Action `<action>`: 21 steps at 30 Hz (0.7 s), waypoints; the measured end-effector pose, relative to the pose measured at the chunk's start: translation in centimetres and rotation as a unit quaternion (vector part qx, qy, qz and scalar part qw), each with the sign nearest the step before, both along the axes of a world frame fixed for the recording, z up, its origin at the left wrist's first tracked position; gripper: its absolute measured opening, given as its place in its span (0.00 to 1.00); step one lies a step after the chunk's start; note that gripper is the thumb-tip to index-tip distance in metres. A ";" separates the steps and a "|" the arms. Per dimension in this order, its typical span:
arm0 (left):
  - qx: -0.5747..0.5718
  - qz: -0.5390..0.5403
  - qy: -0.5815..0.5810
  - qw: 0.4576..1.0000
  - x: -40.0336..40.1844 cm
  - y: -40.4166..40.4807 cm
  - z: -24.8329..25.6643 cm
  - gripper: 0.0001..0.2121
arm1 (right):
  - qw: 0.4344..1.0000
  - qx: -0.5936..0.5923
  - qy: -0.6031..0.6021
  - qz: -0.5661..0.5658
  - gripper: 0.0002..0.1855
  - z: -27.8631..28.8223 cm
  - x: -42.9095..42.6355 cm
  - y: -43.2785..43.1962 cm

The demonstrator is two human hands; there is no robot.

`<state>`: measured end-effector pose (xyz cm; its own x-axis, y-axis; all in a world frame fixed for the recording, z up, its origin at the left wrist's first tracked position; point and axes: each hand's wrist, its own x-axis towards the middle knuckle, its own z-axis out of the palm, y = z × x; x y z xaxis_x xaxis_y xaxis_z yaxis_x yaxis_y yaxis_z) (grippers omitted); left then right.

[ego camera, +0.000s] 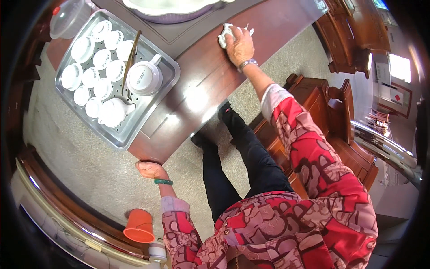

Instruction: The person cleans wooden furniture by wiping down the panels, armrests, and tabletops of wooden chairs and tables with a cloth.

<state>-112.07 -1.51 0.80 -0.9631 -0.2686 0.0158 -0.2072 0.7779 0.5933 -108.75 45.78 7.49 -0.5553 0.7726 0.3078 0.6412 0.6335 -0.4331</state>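
My right hand (240,48) presses a crumpled white cloth (225,36) onto the glossy reddish-brown wooden table (215,72), its fingers bent over the cloth. At the table's near left corner is my left hand (151,169), fingers curled against the edge. Whether those fingers grip the edge is hidden. Between the hands and farther off, a grey metal tray (147,116) with a perforated base rests on the table. It carries several upturned white cups (102,59), a white lidded or upturned mug (144,78), a white spouted pot (114,112) and long brown tongs (130,64).
A scalloped white-and-purple basin (174,15) sits at the far side, with a clear plastic container (72,20) left of it. An orange bucket (139,225) stands on the speckled floor (90,161) beside a white cylinder (157,251). Wooden seating (309,90) is at right.
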 end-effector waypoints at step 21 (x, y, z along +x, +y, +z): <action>0.048 0.016 0.004 0.999 -0.6 1.7 2.7 0.25 | 0.886 -0.094 0.049 0.451 0.14 0.9 0.4 -27.9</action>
<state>-112.62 0.22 3.52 -0.9539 -0.3002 -0.0036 -0.2262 0.7107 0.6661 -108.35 17.84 8.40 -0.9507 0.0703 0.3021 -0.1362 0.7804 -0.6102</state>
